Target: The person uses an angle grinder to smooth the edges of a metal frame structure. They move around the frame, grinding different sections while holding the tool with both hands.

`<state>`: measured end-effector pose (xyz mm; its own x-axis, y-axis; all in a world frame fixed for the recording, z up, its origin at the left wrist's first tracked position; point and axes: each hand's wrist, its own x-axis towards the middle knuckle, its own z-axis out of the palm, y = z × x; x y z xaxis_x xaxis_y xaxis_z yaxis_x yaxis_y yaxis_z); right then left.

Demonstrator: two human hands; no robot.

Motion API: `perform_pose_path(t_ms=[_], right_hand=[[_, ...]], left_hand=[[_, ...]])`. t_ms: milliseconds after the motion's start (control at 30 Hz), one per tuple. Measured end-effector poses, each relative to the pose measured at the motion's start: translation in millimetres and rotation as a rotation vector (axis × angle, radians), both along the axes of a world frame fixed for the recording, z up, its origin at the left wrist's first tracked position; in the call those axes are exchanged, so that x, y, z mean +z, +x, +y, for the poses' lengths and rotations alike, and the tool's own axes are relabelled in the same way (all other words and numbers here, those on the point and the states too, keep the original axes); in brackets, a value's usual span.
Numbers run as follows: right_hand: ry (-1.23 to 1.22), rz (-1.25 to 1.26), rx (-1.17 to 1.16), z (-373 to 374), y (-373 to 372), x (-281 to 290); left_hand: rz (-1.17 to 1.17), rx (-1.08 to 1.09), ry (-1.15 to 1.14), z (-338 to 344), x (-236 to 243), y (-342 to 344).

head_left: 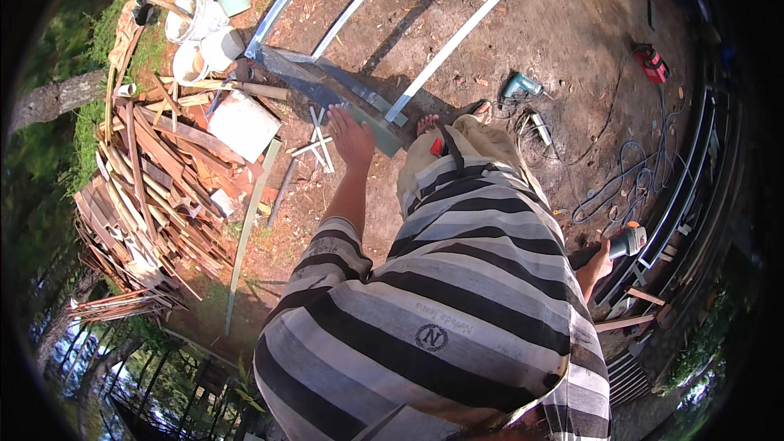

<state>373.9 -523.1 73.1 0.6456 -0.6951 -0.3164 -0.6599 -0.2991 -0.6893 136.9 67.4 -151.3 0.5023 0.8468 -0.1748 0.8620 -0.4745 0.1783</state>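
My left hand point(352, 137) lies with its fingers stretched out on or just over the near end of a flat grey metal beam point(302, 75). Metal rails point(469, 37) run away from that beam across the ground. Out to my right side, my right hand point(602, 261) is closed around a dark hand-held power tool point(628, 241) with a grey and orange end; its working end is mostly hidden. Thin white metal strips point(317, 140) lie crossed on the ground beside my left hand.
A teal drill point(523, 85), a small silver tool point(540, 129) and a red tool or case point(651, 63) lie at right, with coiled cables point(629, 184) nearer. Scrap wood point(155, 188) is piled at left below white buckets point(192, 20). Long metal bars point(682, 196) line the right.
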Motion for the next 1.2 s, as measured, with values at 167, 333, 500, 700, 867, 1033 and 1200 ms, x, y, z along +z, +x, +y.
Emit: perform_pose_path(t_ms=[167,333,500,700,867,1033,1200], right_hand=[[0.049,-0.030,-0.031,1,10,-21],[0.031,0.020,0.033,8,9,-29],[-0.089,0.029,0.123,33,3,-19],[-0.072,0.012,0.142,41,2,-21],[-0.104,0.059,0.162,71,-3,-5],[-0.063,0.031,0.144,62,-3,-8],[0.042,-0.008,0.109,64,0,-7]], left_hand=[[-0.019,0.121,-0.419,-33,-6,-12],[-0.032,0.085,-0.292,-57,-7,-11],[-0.036,0.113,-0.191,-52,-3,-8],[-0.005,0.152,-0.338,-31,-7,-13],[-0.087,0.283,-0.484,-14,-25,-26],[-0.172,0.314,-0.620,-16,-19,-20],[-0.130,0.328,-0.582,-24,-19,-14]])
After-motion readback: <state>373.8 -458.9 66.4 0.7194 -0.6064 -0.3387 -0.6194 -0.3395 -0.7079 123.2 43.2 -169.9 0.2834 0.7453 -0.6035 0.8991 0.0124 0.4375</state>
